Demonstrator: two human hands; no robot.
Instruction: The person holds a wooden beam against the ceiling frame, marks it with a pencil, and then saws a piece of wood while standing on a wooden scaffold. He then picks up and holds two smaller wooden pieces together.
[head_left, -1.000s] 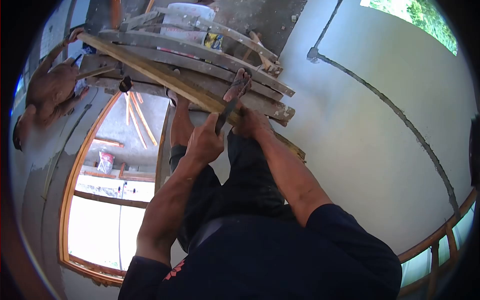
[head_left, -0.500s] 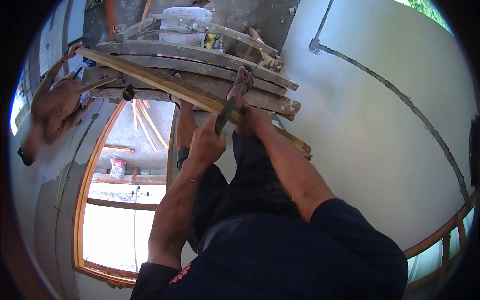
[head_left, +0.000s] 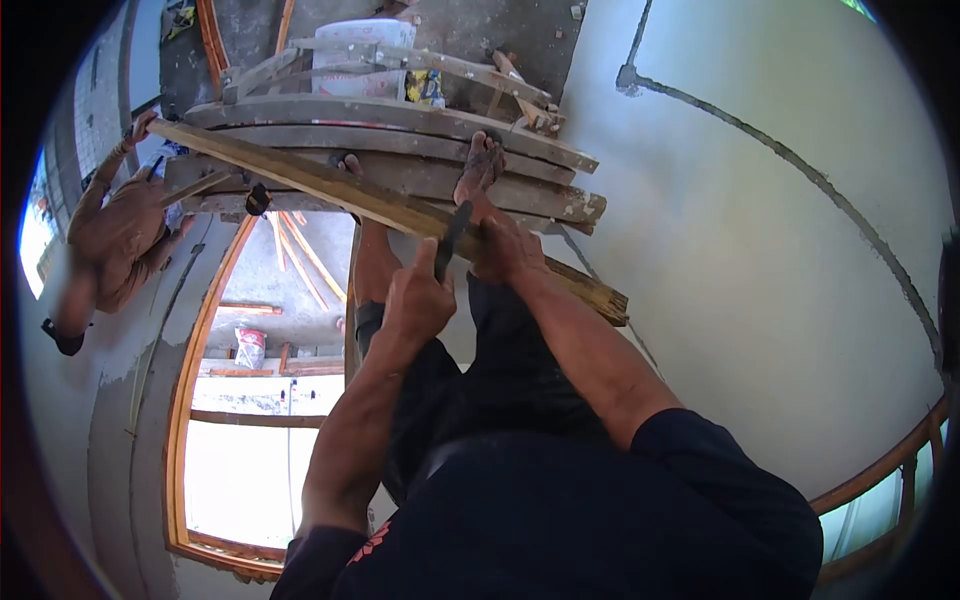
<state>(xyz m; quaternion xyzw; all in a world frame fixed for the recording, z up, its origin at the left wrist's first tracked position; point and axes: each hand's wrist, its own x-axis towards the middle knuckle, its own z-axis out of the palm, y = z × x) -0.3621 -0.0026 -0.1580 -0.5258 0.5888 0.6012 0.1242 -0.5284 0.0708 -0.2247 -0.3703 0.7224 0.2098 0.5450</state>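
A long wooden beam (head_left: 330,184) slants across the view from upper left to lower right, in front of my legs. My right hand (head_left: 507,250) is wrapped round it near its lower right end. My left hand (head_left: 418,300) is closed on a dark tool (head_left: 453,240), whose flat dark part rises beside the beam, close to my right hand. Whether the tool touches the wood I cannot tell. A co-worker's hand (head_left: 143,126) holds the beam's far upper left end.
My feet stand on scaffold planks (head_left: 400,143) above the floor. A co-worker (head_left: 115,235) is at the left. Below the planks is a window opening with an orange-brown frame (head_left: 182,440). A white bucket (head_left: 360,75) stands beyond the planks. A plastered wall (head_left: 730,220) rises at right.
The view has shifted slightly. The beam's far end sits a little lower in view. Both my hands keep their hold, and the dark tool has moved slightly and looks more upright.
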